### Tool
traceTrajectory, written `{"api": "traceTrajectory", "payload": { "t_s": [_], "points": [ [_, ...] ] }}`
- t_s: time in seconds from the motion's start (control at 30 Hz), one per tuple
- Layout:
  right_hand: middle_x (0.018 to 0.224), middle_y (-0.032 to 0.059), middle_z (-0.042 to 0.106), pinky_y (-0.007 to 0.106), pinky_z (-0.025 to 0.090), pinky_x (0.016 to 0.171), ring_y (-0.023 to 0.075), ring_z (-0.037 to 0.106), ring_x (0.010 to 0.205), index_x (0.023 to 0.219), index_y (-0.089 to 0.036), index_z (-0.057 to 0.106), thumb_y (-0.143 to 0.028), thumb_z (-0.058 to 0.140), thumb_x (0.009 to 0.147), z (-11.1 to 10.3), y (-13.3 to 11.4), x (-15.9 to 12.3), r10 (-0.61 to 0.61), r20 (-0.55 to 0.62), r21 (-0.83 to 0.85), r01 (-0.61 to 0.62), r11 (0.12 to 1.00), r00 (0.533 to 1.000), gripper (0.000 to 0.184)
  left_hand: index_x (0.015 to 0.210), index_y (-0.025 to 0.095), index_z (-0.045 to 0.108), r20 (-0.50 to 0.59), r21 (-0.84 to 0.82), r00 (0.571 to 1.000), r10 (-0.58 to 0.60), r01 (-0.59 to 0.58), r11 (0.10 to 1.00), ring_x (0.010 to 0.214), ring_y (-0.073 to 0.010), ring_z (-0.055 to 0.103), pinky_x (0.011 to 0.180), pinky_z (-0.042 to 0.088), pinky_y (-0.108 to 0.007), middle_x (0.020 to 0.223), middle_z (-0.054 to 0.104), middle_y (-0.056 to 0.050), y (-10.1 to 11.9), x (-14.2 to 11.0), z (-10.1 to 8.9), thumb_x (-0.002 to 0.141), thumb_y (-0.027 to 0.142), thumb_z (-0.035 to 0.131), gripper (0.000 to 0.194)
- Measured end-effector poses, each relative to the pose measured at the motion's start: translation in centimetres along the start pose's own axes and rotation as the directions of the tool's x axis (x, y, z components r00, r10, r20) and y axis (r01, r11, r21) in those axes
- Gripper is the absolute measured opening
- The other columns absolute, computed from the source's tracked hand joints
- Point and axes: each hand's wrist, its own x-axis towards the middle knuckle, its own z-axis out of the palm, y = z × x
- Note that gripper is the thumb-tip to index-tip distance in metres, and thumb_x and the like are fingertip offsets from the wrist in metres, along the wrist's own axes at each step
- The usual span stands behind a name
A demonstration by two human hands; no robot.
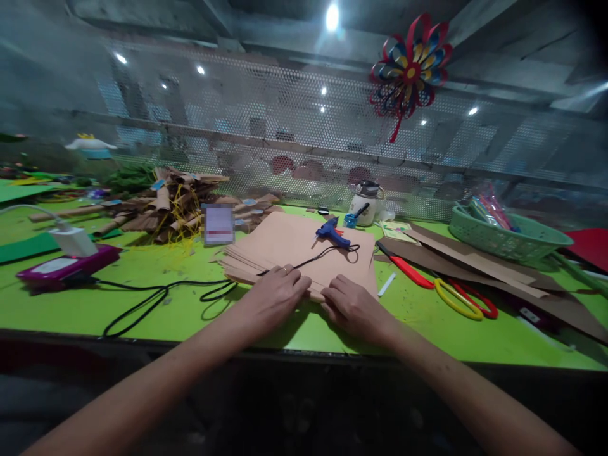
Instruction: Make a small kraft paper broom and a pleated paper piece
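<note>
A stack of brown kraft paper sheets lies on the green tabletop, its layers fanned out on the left side. My left hand is closed at the near edge of the stack, fingers curled on the paper. Beside it, my right hand pinches the same near edge, a short gap separating the two. The fingertips are partly hidden, so how many sheets they hold cannot be made out. A blue hot glue gun rests on top of the paper, and its black cord passes near my left hand.
Scissors with red and yellow handles lie right of the stack, near brown strips and a green basket. A purple power strip with a white plug sits left. Behind stand rolled brown paper pieces and a jug.
</note>
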Motion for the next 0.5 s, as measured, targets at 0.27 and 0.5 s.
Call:
{"api": "traceTrajectory", "payload": {
  "t_s": [0.27,0.5],
  "points": [
    [0.076,0.0024,0.051,0.025,0.038,0.063,0.0132,0.047,0.068,0.083,-0.015,0.055,-0.024,0.039,0.096,-3.1,1.1,0.0,0.095,0.036,0.440,-0.101,0.892,0.995,0.022,0.091,0.016,0.057,-0.043,-0.031,0.985,0.168,-0.169,0.985,0.076,-0.0190,0.047,0.069,0.036,-0.030,0.081,0.056,-0.006,-1.8,1.2,-2.3,0.094,0.023,0.041,0.018],
    [0.066,-0.0021,0.046,0.022,0.035,0.058,0.0101,0.042,0.061,0.078,-0.014,0.056,-0.035,0.040,0.095,-5.8,1.5,0.4,0.137,0.226,0.665,-0.256,0.701,0.964,0.032,0.092,0.015,0.061,0.030,-0.188,0.991,0.128,-0.121,0.975,0.076,-0.0177,0.052,0.067,0.036,-0.027,0.080,0.058,-0.006,-1.2,2.3,-4.7,0.092,0.024,0.043,0.020]
  ]
}}
